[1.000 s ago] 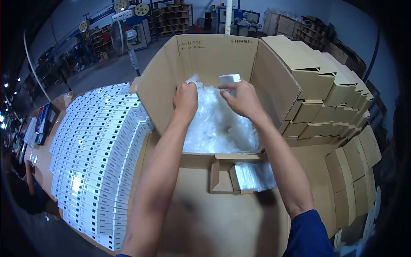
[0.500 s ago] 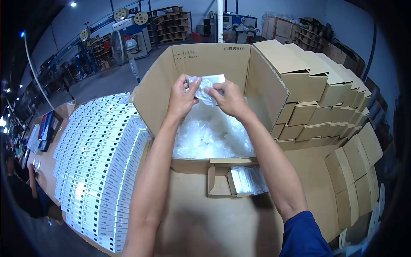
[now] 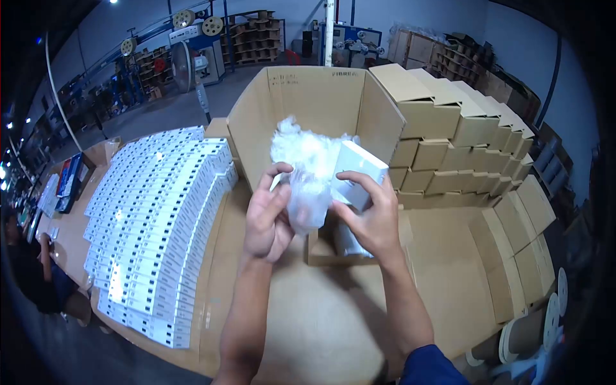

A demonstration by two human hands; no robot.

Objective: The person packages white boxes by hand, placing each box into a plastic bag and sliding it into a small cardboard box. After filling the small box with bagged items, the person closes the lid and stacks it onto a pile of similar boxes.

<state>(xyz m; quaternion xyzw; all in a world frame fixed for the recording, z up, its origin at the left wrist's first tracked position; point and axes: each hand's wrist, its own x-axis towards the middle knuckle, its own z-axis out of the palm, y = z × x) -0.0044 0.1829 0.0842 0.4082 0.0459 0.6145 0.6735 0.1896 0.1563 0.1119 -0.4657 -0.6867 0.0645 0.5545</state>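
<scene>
In front of me, my left hand [image 3: 268, 215] has its fingers curled at the edge of a crumpled clear plastic bag [image 3: 308, 202]. My right hand [image 3: 375, 218] grips a flat white box [image 3: 359, 165] between thumb and fingers, tilted up beside the bag. Below both hands lies a small open carton [image 3: 321, 253] with plastic-wrapped packs in it, partly hidden by my right hand. Behind the hands, a large open cardboard box [image 3: 314, 106] holds a heap of clear plastic wrapping [image 3: 301, 147].
Rows of stacked white boxes [image 3: 160, 224] cover the left of the table. On the right stand stacked brown cartons [image 3: 443, 141], with more cartons [image 3: 513, 244] closer to me. Reels [image 3: 529, 333] lie at the lower right. Another person [image 3: 38, 269] is at the far left.
Both hands have come down and toward me from over the large box. The white box, mostly covered by plastic before, now shows beside the bag, and my hands are farther apart.
</scene>
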